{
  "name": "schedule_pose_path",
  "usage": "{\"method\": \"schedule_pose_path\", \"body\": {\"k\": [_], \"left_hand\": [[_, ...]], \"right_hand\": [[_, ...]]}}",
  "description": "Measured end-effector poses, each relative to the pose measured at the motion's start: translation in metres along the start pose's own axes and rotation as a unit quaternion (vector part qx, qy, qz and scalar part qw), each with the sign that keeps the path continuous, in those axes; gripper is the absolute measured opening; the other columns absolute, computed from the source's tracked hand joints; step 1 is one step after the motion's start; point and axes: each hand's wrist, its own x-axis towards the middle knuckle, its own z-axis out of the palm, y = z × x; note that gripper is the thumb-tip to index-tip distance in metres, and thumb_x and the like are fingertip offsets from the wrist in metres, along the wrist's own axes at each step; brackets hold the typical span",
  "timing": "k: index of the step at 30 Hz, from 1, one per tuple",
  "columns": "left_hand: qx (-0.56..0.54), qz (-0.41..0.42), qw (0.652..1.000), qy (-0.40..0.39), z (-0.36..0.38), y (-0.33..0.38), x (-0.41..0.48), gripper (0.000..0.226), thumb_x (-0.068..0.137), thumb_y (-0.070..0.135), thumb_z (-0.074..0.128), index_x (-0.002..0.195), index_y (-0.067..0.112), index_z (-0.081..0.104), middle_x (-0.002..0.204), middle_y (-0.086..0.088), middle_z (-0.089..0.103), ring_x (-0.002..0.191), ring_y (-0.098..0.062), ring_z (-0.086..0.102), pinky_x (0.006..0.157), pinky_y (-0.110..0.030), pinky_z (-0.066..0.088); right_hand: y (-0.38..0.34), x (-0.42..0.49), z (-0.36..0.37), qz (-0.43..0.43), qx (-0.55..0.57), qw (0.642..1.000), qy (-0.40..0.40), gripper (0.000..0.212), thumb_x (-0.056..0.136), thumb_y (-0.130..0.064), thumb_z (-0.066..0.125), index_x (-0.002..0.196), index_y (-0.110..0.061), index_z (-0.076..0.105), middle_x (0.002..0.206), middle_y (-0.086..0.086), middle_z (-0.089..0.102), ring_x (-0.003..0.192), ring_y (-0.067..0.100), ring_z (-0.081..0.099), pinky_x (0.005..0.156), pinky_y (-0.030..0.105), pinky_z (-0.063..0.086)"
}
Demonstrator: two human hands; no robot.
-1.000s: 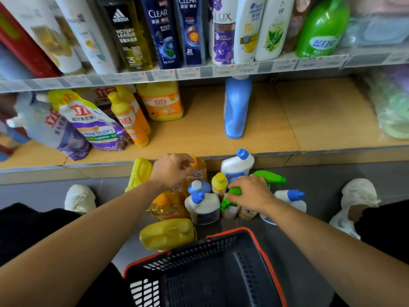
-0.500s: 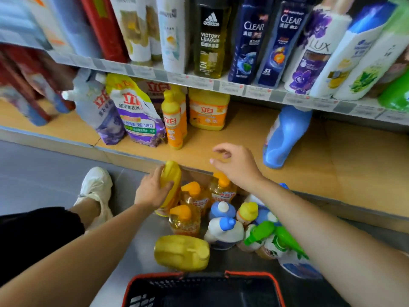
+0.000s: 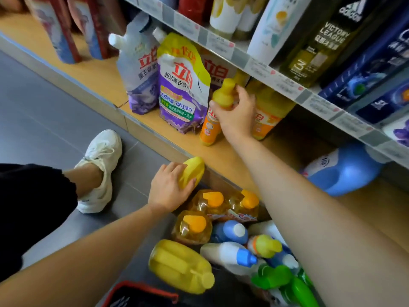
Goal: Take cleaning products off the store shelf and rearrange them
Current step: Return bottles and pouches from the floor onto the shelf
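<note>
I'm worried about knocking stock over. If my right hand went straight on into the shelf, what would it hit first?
The right hand grips the yellow-capped bottle, so that comes first. Beyond it is probably the red-lettered pack behind, though depth is unclear.

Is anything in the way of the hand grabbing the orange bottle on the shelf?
No, nothing. The right hand grips the orange bottle near its yellow cap. A purple pouch stands close beside it, not between them.
</note>
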Motion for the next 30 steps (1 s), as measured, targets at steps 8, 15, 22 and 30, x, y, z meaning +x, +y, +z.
{"method": "schedule_pose_path", "body": {"k": [8, 15, 22, 30], "left_hand": [[0.004, 0.000, 1.000, -0.016, 0.000, -0.002, 0.000, 0.068, 0.087, 0.072, 0.039, 0.133, 0.025, 0.057, 0.123, 0.005, 0.057, 0.106, -0.016, 0.050, 0.085, -0.033, 0.047], [-0.001, -0.035, 0.983, -0.178, -0.025, 0.005, 0.011, 0.079, 0.079, 0.066, 0.059, 0.146, 0.028, 0.040, 0.142, 0.002, 0.045, 0.127, -0.021, 0.044, 0.100, -0.038, 0.045], [-0.176, 0.004, 0.970, -0.169, -0.089, 0.077, 0.010, 0.093, 0.069, 0.071, 0.055, 0.150, 0.027, 0.042, 0.146, -0.002, 0.052, 0.133, -0.020, 0.047, 0.112, -0.044, 0.039], [-0.200, 0.144, 0.943, -0.225, -0.145, 0.167, -0.014, 0.071, 0.072, 0.049, 0.086, 0.130, 0.027, 0.052, 0.113, 0.012, 0.065, 0.100, -0.005, 0.065, 0.084, -0.031, 0.059]], "right_hand": [[-0.002, -0.014, -0.007, -0.035, 0.012, 0.999, -0.019, 0.034, 0.078, -0.021, 0.084, 0.107, -0.013, 0.068, 0.104, 0.001, 0.067, 0.099, 0.020, 0.063, 0.086, 0.037, 0.055], [-0.014, -0.049, -0.060, -0.008, 0.042, 0.999, -0.012, 0.041, 0.075, -0.018, 0.087, 0.111, -0.015, 0.068, 0.106, 0.000, 0.069, 0.101, 0.020, 0.064, 0.090, 0.042, 0.056], [-0.023, -0.086, -0.140, -0.001, 0.072, 0.997, -0.039, 0.037, 0.077, -0.025, 0.086, 0.110, -0.015, 0.071, 0.100, -0.001, 0.072, 0.089, 0.011, 0.066, 0.078, 0.027, 0.057], [-0.031, -0.130, -0.206, 0.063, 0.218, 0.973, -0.029, 0.024, 0.075, -0.025, 0.086, 0.093, -0.022, 0.071, 0.096, 0.003, 0.076, 0.093, 0.020, 0.073, 0.078, 0.036, 0.061]]}}
